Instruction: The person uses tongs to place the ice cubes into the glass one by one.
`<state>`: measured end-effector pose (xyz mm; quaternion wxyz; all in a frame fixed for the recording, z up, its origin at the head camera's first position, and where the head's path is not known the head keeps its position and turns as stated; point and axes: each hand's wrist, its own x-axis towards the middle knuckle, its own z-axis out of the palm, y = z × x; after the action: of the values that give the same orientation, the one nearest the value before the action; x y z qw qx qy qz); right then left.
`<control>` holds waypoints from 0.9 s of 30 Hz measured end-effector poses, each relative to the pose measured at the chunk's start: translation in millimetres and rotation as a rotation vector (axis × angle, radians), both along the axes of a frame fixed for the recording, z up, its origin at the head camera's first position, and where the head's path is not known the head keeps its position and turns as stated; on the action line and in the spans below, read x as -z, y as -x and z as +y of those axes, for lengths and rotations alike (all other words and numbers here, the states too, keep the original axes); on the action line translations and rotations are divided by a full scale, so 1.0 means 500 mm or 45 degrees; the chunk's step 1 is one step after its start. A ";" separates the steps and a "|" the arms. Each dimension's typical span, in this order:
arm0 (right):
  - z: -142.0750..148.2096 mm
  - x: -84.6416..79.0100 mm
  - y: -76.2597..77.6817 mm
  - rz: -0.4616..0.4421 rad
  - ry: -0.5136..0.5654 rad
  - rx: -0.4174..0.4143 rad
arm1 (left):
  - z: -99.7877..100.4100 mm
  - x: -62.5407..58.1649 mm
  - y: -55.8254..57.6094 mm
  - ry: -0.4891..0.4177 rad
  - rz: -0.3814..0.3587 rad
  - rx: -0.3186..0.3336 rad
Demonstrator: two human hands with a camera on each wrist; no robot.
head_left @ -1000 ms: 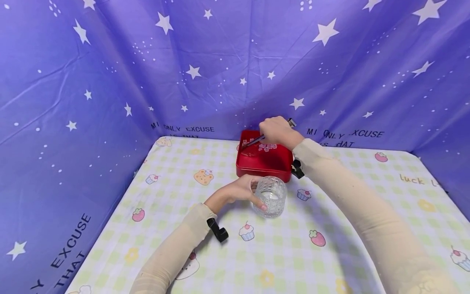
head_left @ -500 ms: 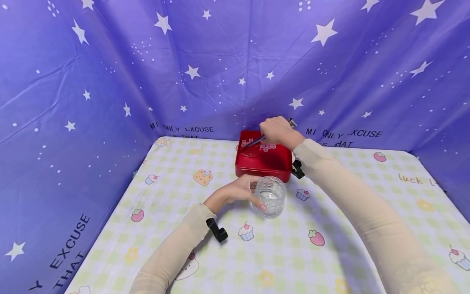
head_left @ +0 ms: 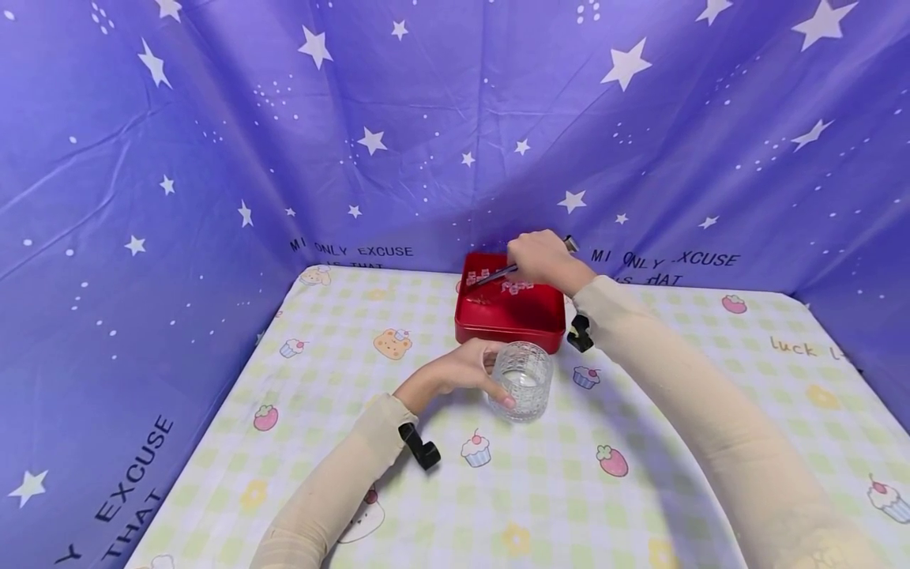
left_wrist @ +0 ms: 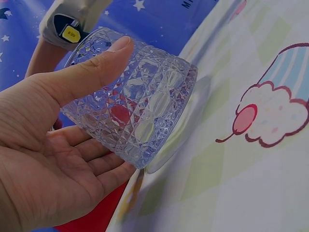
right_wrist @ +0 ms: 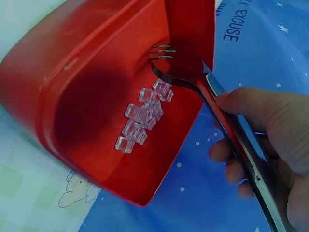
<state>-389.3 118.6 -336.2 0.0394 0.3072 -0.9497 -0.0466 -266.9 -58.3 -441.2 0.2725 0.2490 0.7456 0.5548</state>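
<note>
My left hand (head_left: 458, 367) holds a clear cut-glass tumbler (head_left: 522, 387) from its left side, thumb in front and fingers behind. It stands upright on the cloth just in front of a red rectangular box (head_left: 490, 333). Over the box, my right hand (head_left: 543, 257) grips metal tongs (right_wrist: 231, 130) that end in fork tines (right_wrist: 164, 52). The tines are inside the box near a corner; whether they touch its wall I cannot tell. Several clear cubes (right_wrist: 137, 116) lie in a cluster on the box floor, with no cube visible in the tongs.
The table (head_left: 327, 442) wears a checked cloth printed with cupcakes and strawberries. A purple star-patterned curtain (head_left: 426, 158) hangs close behind the box and also to the left. Each wrist carries a black mount, the left one (head_left: 421, 449) near the cloth.
My right hand has shifted slightly to the right and toward me, with the tongs still over the box. The left hand and the tumbler have stayed in place.
</note>
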 end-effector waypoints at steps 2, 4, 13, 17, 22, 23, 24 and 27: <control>0.010 0.002 0.002 -0.014 0.014 0.009 | 0.000 0.001 -0.001 -0.002 -0.002 0.001; 0.019 0.001 0.001 -0.023 0.034 0.020 | -0.001 0.002 -0.001 -0.008 -0.004 0.005; 0.062 -0.025 -0.010 -0.066 0.171 0.037 | -0.001 0.002 -0.003 -0.021 -0.007 0.004; 0.086 -0.041 -0.017 -0.083 0.218 0.077 | 0.000 0.000 -0.003 -0.016 -0.015 -0.002; 0.121 -0.070 -0.038 -0.081 0.304 0.139 | 0.002 0.004 -0.002 -0.026 -0.029 0.011; 0.128 -0.076 -0.044 -0.069 0.331 0.142 | 0.002 0.005 -0.002 -0.032 -0.031 0.013; 0.134 -0.082 -0.049 -0.055 0.361 0.145 | 0.002 0.004 -0.001 -0.036 -0.034 0.015; 0.150 -0.096 -0.067 -0.031 0.451 0.150 | -0.001 0.001 0.001 -0.043 -0.038 0.008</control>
<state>-356.0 193.7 -288.0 0.0786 0.2398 -0.9598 0.1227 -267.3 -58.8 -441.7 0.2813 0.2476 0.7313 0.5700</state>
